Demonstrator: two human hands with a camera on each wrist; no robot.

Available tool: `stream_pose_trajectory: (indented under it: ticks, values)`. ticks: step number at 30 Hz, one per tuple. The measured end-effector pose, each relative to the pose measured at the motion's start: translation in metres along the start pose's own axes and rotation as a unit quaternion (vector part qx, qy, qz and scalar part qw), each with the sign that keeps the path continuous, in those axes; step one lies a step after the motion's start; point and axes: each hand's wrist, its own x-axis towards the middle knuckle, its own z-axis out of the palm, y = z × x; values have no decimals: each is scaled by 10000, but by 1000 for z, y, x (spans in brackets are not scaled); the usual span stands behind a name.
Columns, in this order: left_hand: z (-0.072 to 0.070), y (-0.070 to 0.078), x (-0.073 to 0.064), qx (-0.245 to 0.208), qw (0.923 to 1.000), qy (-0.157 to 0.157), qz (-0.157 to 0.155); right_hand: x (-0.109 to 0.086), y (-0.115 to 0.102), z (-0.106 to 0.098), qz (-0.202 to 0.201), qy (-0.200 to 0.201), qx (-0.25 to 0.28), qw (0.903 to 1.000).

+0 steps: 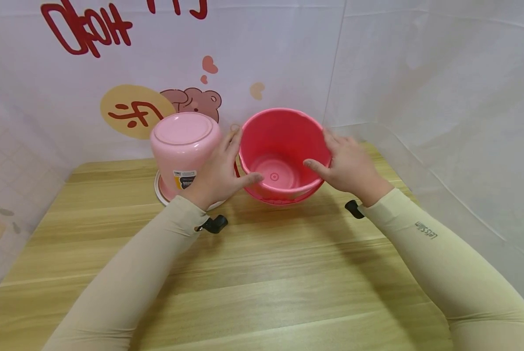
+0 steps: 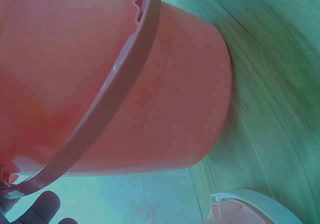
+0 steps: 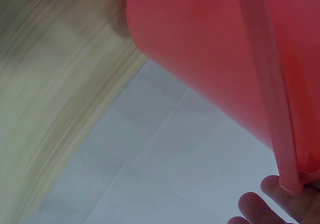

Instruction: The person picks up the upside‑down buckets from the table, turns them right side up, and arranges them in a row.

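Observation:
A red bucket (image 1: 283, 141) stands upright on the wooden table, its mouth facing up. Its handle (image 2: 112, 84) hangs down along the near side. At the left of the rim is my left hand (image 1: 220, 173), fingers fairly straight, thumb stretched across the front rim. On the opposite side, my right hand (image 1: 349, 163) has its fingers along the outside of the rim, with the thumb over the opening. In the right wrist view its fingertips (image 3: 255, 206) are right by the handle's end. Both hands' fingertips are blurred in the head view.
An upside-down light pink bucket (image 1: 184, 151) with a label stands left of the red one, partly behind my left hand and wrist. White cloth (image 1: 376, 63) with red lettering and cartoon prints hangs behind the table (image 1: 253, 282) and along its sides.

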Motion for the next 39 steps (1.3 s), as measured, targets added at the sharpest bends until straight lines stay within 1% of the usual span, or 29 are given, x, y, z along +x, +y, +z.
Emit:
stream_pose_trajectory:
  ticks: [3,9,12,14,19,24,29,32,36,39]
  values:
    - [0,0,0,-26,10000,-27,-31,0,0,2,-50,-159,115,9998]
    - [0,-1,1,-24,9999,-20,-104,2,5,4,-391,-379,844,9949]
    - [0,0,1,41,9999,-9,-120,4,7,3,-486,-451,1075,9920]
    - [0,0,1,53,9998,-22,-165,5,8,3,-545,-413,1219,9902]
    - [0,1,1,-7,9993,-95,-367,9,5,4,-729,-142,1498,9859]
    - [1,0,3,-57,9984,-194,-534,9,2,2,-663,-157,1406,9877]
    - [1,1,4,-67,9977,-215,-644,8,0,2,-460,-270,1275,9904]
    - [2,2,5,-25,9977,-182,-659,8,-1,1,-253,-398,1141,9923]
    - [3,3,5,-5,9978,-163,-642,7,-2,0,85,-687,898,9936]
    - [4,4,6,-10,9975,-186,-685,7,-3,-1,230,-843,755,9933]
